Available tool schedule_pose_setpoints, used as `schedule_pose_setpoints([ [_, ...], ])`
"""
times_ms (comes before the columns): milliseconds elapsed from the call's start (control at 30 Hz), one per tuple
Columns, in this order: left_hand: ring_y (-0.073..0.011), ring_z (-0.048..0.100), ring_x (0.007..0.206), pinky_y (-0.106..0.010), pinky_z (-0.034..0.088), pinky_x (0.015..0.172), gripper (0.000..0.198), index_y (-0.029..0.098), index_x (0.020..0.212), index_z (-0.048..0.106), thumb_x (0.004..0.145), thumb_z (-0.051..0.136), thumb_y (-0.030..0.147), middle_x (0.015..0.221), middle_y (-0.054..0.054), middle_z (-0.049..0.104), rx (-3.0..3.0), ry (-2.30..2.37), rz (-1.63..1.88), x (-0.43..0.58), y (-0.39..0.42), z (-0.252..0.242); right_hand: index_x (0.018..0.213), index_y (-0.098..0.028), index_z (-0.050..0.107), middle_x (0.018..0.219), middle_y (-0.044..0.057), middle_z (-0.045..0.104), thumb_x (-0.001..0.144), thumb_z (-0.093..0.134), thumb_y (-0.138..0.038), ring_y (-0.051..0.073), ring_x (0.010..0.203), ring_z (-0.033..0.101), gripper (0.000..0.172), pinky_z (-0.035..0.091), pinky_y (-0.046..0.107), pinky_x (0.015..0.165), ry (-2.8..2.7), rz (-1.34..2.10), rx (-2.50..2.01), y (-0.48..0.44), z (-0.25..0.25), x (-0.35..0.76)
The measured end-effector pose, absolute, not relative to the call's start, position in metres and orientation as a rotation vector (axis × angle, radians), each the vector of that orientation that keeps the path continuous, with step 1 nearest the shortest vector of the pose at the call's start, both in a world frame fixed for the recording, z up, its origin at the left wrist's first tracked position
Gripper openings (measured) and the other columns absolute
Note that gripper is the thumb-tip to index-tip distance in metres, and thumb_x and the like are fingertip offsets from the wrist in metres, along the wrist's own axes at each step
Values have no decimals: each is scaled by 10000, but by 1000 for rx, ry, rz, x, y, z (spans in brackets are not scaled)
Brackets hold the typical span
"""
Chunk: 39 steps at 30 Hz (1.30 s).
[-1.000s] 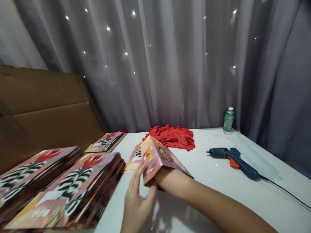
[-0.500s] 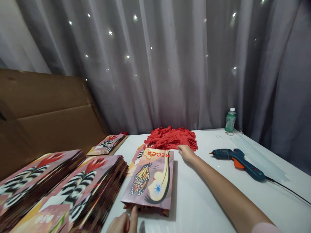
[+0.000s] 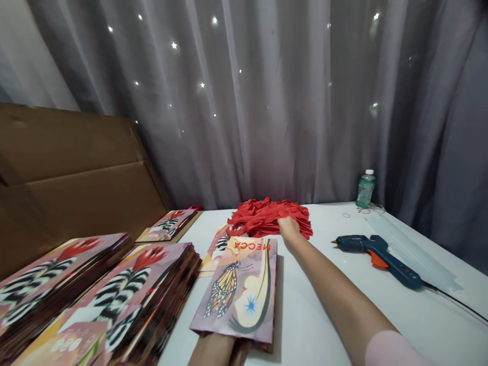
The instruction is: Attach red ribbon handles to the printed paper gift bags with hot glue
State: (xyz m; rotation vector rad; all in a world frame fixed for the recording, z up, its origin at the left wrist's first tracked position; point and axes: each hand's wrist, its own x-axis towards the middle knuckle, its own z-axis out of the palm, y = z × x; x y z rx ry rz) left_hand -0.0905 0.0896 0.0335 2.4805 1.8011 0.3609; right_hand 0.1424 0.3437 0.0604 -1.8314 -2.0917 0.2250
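Observation:
A paper bag [image 3: 229,284] printed with a butterfly and the word MECCA lies flat on the table in front of me. My left hand [image 3: 214,349] is pushed into its near, open end; only the wrist shows and the fingers are hidden. Stretched forward, my right hand [image 3: 288,227] touches the front right of a heap of red ribbon [image 3: 263,216], its fingers curled onto the ribbon. Another printed bag [image 3: 213,249] lies partly under the far left of the butterfly bag.
Thick stacks of printed bags [image 3: 152,284] stand on the left, before a large cardboard box [image 3: 76,193]. A smaller bag stack [image 3: 168,226] sits farther back. At right lie a blue glue gun [image 3: 381,256] with a cord, clear glue sticks [image 3: 415,254] and a green bottle [image 3: 366,190].
My left hand has gone from beside the bag's near end to inside it. My right hand has moved slightly farther onto the red ribbon heap.

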Motion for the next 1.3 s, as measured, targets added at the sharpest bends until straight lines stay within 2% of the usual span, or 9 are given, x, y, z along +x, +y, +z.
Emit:
schedule_pose_setpoints([
  [167,-348,611,1153,-500,483,1005,428,252,1155,688,801,568,459,1162,-110,694,2251,1853,529,-101,96,18,1151,-168,608,1162,81,623,942,583,-333,204,988,626,267,534,411,851,-1877,323,-1762,348,75,149],
  [367,-320,535,1238,-471,423,1056,534,175,1183,576,864,377,554,1199,-154,642,1641,1901,1588,-73,134,39,1111,-158,595,1177,105,611,987,444,-300,223,1094,576,242,475,419,928,-1522,422,-1430,336,116,158],
  [533,-251,562,1141,-380,437,993,538,204,1233,416,903,301,613,1227,-134,577,1505,1580,1929,-26,193,91,1177,-205,506,806,34,664,942,289,-341,178,720,665,347,531,303,643,-1464,752,-1066,277,133,172],
  [667,-238,542,1116,-352,392,1012,536,209,1112,449,890,295,672,1164,-112,577,1561,1516,1896,1,229,98,918,-194,609,755,51,689,827,438,-366,191,722,691,258,551,352,702,-1527,1120,-758,218,125,193],
  [767,-224,582,938,-343,442,912,520,209,931,495,880,305,691,943,-70,614,1615,1454,1758,14,238,84,986,-204,635,895,62,709,724,654,-317,196,859,682,286,519,387,841,-1473,1441,-463,197,112,203],
  [967,-177,546,664,-304,474,670,531,211,739,481,792,422,735,677,-9,549,1723,1340,1416,26,232,40,527,-184,524,748,18,547,713,718,-359,135,656,525,321,459,273,605,-1498,1068,-789,200,96,204],
  [1100,-175,562,650,-315,488,670,460,198,865,569,823,465,644,674,-5,580,1800,1266,1175,24,226,23,836,-213,667,959,39,595,727,622,-287,123,632,562,139,441,241,507,-1426,1230,-864,198,88,211],
  [1167,-195,603,767,-346,492,792,422,203,917,619,834,493,598,776,-34,647,1838,1225,1080,21,223,22,1032,-253,614,806,-20,600,703,613,-276,73,438,456,330,321,193,370,-1209,1413,-933,197,81,215],
  [1300,-221,610,880,-374,475,880,422,210,876,642,771,576,613,906,-63,684,1825,1224,1057,20,219,27,992,-233,563,610,-83,514,753,624,-426,36,341,323,314,197,156,324,-843,1549,-1002,199,69,215],
])
